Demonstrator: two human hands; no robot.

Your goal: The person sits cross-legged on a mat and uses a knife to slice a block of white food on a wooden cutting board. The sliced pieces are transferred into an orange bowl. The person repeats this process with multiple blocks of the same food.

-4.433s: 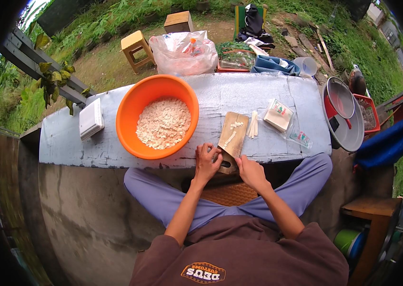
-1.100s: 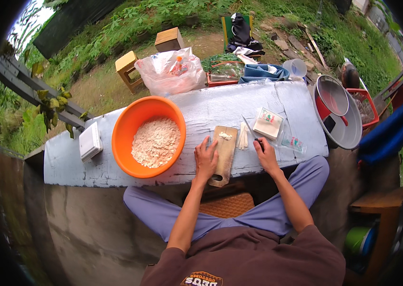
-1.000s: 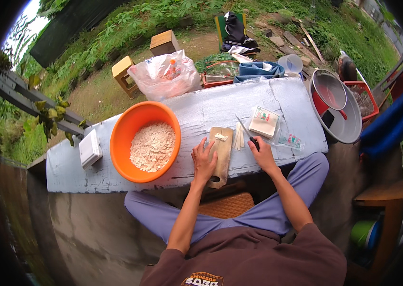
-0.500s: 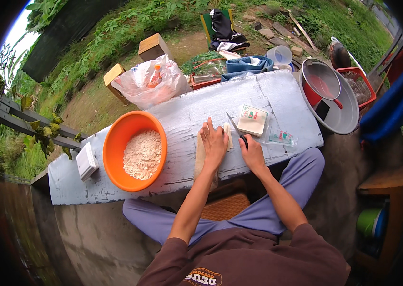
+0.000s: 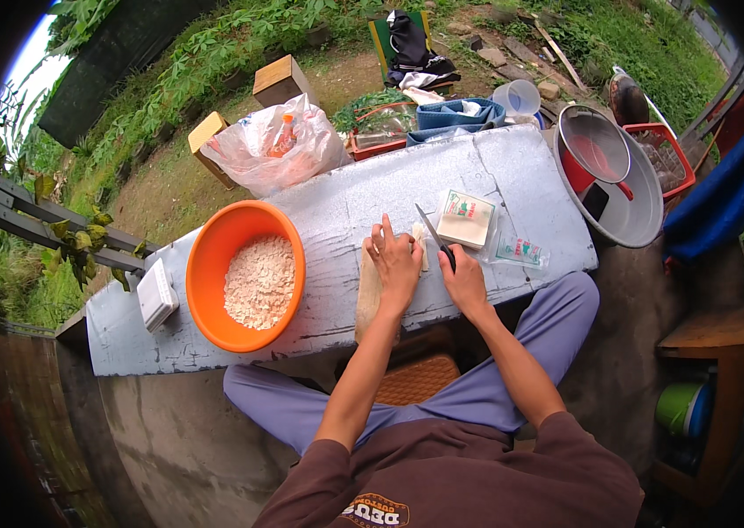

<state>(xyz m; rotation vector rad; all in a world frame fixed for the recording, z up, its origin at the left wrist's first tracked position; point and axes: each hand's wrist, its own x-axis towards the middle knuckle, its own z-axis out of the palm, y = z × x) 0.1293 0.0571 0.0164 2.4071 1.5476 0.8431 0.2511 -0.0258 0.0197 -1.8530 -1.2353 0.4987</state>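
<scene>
My left hand lies over a narrow wooden cutting board, fingers stretched out and apart, the fingertips near pale thin strips that the hand partly covers. In my right hand is a knife, held by its black handle, the blade pointing up and to the left beside the strips. Just beyond the blade lies a stack of square, cream-coloured sheets in a printed wrapper. A clear printed plastic bag rests to the right of the stack.
On the grey table, an orange basin holds pale crumbly flakes, with a white box-like device to its left. A plastic bag sits at the far edge. A large metal basin with a strainer stands right.
The knife and my right hand have shifted only slightly. My left hand stays over the board, its fingers a little more spread. The whole view has drifted slightly.
</scene>
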